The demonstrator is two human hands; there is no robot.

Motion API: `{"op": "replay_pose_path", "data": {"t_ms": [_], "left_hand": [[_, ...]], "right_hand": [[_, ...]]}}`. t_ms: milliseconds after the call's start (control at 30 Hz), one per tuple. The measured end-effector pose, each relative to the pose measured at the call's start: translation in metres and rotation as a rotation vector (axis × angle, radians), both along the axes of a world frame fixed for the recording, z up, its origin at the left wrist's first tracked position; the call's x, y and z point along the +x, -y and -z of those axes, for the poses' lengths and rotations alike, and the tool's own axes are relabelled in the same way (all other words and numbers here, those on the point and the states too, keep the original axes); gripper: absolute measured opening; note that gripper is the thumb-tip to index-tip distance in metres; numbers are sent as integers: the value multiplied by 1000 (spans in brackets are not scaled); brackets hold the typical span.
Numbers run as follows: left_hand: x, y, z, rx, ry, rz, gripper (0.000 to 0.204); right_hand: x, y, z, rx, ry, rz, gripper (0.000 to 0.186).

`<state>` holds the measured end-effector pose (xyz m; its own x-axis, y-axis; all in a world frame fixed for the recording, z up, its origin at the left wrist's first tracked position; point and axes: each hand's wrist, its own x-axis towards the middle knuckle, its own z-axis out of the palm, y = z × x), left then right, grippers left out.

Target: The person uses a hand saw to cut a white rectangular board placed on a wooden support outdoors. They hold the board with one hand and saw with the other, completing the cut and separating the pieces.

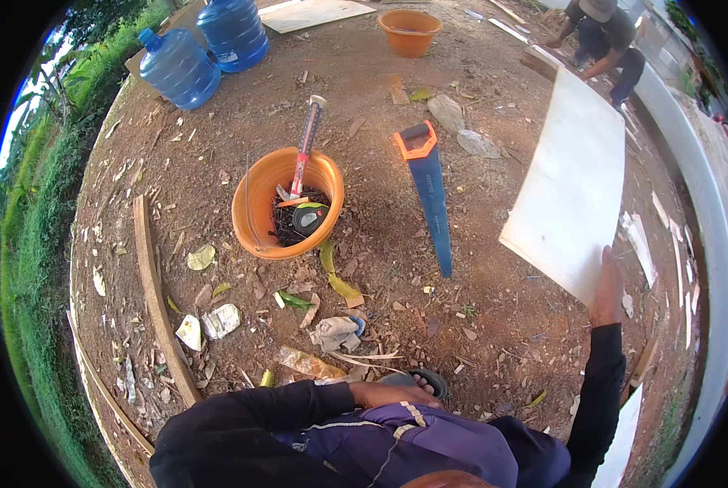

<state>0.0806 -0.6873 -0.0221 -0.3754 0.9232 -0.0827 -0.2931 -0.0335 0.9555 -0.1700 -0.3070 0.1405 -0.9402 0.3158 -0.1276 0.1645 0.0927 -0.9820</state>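
My right hand (pixel 607 291) grips the near edge of a white board (pixel 574 183), which slants up and away to the right. My left hand (pixel 392 395) rests across my lap, its fingers mostly hidden. Ahead of me an orange bucket (pixel 242 213) holds a hammer (pixel 307 146) with its handle up, a black and green tape measure (pixel 308 218) and many dark nails (pixel 285 224). To the right of the bucket a handsaw (pixel 430 195) with an orange and black handle lies on the ground, blade toward me.
Two blue water jugs (pixel 181 69) stand at the far left, an orange basin (pixel 410 34) farther back. A wooden plank (pixel 159 301) lies to the left. Another person (pixel 604 41) crouches at the far right by a low wall (pixel 693 154). A glove (pixel 338 333) and leaves litter the dirt.
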Motion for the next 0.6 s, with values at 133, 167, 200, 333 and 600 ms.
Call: {"op": "replay_pose_path", "data": {"t_ms": [133, 167, 200, 333, 600], "left_hand": [[-12, 5, -34, -98, 144, 33, 56], [-19, 7, -44, -108, 151, 35, 57], [-15, 6, -48, -95, 192, -54, 57], [-28, -1, -42, -20, 154, 84, 58], [-12, 38, -51, 148, 738, -2, 76]], "right_hand": [[-49, 71, -57, 333, 90, -98, 62], [-61, 59, -48, 419, 120, -51, 64], [-64, 42, -34, 429, 134, -67, 63], [-16, -48, 89, 912, 195, -246, 54], [119, 13, 140, 1147, 321, -758, 44]]}}
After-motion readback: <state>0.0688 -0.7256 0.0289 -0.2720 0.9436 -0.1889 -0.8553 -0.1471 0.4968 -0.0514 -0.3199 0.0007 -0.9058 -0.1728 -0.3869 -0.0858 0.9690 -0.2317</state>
